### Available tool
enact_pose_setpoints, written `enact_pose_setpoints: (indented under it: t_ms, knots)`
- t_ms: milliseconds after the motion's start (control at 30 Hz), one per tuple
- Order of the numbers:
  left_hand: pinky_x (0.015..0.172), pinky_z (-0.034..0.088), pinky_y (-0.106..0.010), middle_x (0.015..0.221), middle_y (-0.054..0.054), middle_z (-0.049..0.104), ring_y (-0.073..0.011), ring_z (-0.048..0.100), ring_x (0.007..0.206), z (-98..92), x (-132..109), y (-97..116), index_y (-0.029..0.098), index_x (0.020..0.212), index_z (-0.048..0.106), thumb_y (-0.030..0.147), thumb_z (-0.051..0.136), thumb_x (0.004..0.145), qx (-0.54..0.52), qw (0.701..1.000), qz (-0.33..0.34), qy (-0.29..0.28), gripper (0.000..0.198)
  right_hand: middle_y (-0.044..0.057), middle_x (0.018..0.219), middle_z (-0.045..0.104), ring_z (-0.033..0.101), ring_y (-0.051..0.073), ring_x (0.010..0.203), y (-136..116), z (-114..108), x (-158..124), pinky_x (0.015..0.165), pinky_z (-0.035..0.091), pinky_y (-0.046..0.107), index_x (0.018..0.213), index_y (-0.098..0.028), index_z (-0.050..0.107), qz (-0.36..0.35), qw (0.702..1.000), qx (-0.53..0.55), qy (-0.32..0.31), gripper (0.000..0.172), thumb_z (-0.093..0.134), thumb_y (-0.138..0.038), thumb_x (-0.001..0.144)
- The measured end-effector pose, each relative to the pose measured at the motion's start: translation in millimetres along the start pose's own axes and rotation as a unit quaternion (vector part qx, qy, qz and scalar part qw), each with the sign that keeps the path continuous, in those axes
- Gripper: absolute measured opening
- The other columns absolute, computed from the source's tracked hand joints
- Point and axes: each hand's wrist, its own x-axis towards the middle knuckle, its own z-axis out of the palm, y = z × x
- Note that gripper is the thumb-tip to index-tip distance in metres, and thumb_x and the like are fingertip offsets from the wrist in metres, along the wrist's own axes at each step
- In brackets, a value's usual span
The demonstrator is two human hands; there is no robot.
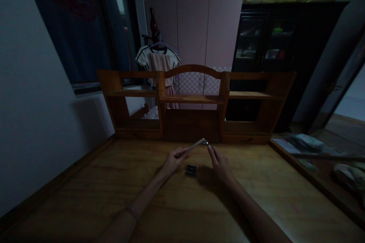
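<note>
My left hand (174, 160) is closed around one end of a thin pale stick (196, 144), which slants up to the right. In my right hand (219, 161) is a small tool with a shiny metal head (206, 143); my fingers cover most of its handle, and its exact kind is too small and dark to make out. The metal head is close by the stick's far end; whether they touch I cannot tell. On the wooden desk (114, 193), between my hands, lies a small black object with lighter stripes (191, 171).
A wooden shelf unit (192, 99) stands along the desk's back edge. To the left is a white wall (37, 102). Past the raised right edge, papers (302, 142) and cloth (350, 176) lie on a lower surface. A pink wardrobe (192, 26) and dark cabinet (308, 38) stand behind.
</note>
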Motion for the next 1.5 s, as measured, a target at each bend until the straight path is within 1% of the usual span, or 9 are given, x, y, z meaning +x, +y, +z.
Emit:
enact_pose_setpoints:
  t_ms: [133, 300, 400, 500, 700, 833, 1067, 1233, 1500]
  knots:
    - [0.072, 0.042, -0.024, 0.088, -0.006, 0.061, -0.0159, 0.055, 0.081, 1.4, 2, -6, 0.015, 0.108, 0.066, 0.041, 0.06, 0.079, 0.011, 1.0, 0.005, 0.016, 0.04, 0.008, 0.088, 0.061, 0.056, 0.018, 0.067, -2, -2, 0, 0.062, 0.034, 0.026, 0.102, -0.018, 0.058, -0.003, 0.999, 0.02, 0.031, 0.043, 0.026, -0.046, 0.096]
    - [0.077, 0.044, -0.026, 0.094, -0.008, 0.064, -0.0178, 0.057, 0.086, -0.8, 3, -6, 0.015, 0.106, 0.067, 0.04, 0.059, 0.079, 0.005, 0.999, 0.008, 0.039, 0.038, 0.004, 0.073, 0.058, 0.053, 0.016, 0.061, -3, -2, 0, 0.057, 0.03, 0.025, 0.092, -0.019, 0.055, 0.003, 0.999, 0.016, 0.04, 0.038, 0.029, -0.047, 0.095]
    - [0.078, 0.045, -0.027, 0.097, -0.008, 0.066, -0.0183, 0.059, 0.087, 1.6, 2, -5, 0.015, 0.107, 0.066, 0.04, 0.059, 0.079, -0.004, 1.0, 0.007, 0.028, 0.038, 0.003, 0.069, 0.057, 0.053, 0.015, 0.059, -1, 1, 0, 0.055, 0.029, 0.025, 0.09, -0.019, 0.053, -0.003, 1.0, 0.01, 0.029, 0.035, 0.033, -0.048, 0.094]
    - [0.082, 0.045, -0.027, 0.1, -0.008, 0.067, -0.0193, 0.06, 0.091, 3.5, 1, -10, 0.015, 0.107, 0.066, 0.041, 0.06, 0.078, -0.013, 1.0, -0.018, 0.016, 0.039, 0.002, 0.067, 0.056, 0.053, 0.015, 0.057, -1, 2, 0, 0.054, 0.029, 0.024, 0.09, -0.019, 0.052, -0.014, 1.0, 0.016, 0.022, 0.035, 0.032, -0.047, 0.094]
    - [0.077, 0.048, -0.028, 0.096, -0.007, 0.069, -0.0194, 0.062, 0.086, -1.6, 2, -24, 0.014, 0.107, 0.066, 0.044, 0.06, 0.077, -0.01, 0.996, -0.065, 0.053, 0.043, 0.002, 0.066, 0.056, 0.052, 0.014, 0.055, -4, 3, 0, 0.053, 0.028, 0.024, 0.088, -0.019, 0.052, -0.013, 0.999, 0.023, 0.022, 0.035, 0.033, -0.048, 0.093]
    - [0.079, 0.047, -0.028, 0.098, -0.008, 0.068, -0.0203, 0.062, 0.089, -3.4, 3, -15, 0.014, 0.104, 0.067, 0.044, 0.061, 0.076, -0.018, 0.995, -0.074, 0.068, 0.042, 0.0, 0.065, 0.056, 0.053, 0.014, 0.055, -6, 6, 0, 0.052, 0.027, 0.023, 0.086, -0.02, 0.051, -0.014, 0.999, 0.022, 0.02, 0.032, 0.036, -0.048, 0.092]
    - [0.079, 0.047, -0.026, 0.097, -0.008, 0.069, -0.0214, 0.062, 0.09, -0.7, -1, 6, 0.014, 0.096, 0.07, 0.042, 0.064, 0.074, -0.043, 0.997, -0.066, 0.017, 0.036, 0.002, 0.068, 0.059, 0.057, 0.016, 0.061, -4, 9, 1, 0.053, 0.029, 0.023, 0.086, -0.021, 0.052, 0.0, 0.999, 0.031, 0.024, 0.032, 0.036, -0.048, 0.092]
    - [0.078, 0.046, -0.026, 0.094, -0.008, 0.07, -0.0217, 0.062, 0.088, -2.1, -2, 6, 0.014, 0.095, 0.071, 0.042, 0.067, 0.071, -0.018, 0.997, -0.074, 0.033, 0.036, 0.004, 0.074, 0.062, 0.06, 0.019, 0.067, -4, 9, 0, 0.054, 0.03, 0.024, 0.093, -0.021, 0.053, 0.006, 0.999, 0.036, 0.017, 0.034, 0.036, -0.05, 0.092]
    - [0.084, 0.046, -0.028, 0.1, -0.009, 0.068, -0.0232, 0.062, 0.094, -3.7, -1, 4, 0.013, 0.101, 0.069, 0.041, 0.067, 0.072, -0.048, 0.996, -0.071, 0.023, 0.041, 0.003, 0.071, 0.062, 0.06, 0.018, 0.064, -2, 3, 0, 0.055, 0.032, 0.023, 0.089, -0.02, 0.055, 0.002, 0.999, 0.032, -0.002, 0.035, 0.037, -0.05, 0.092]
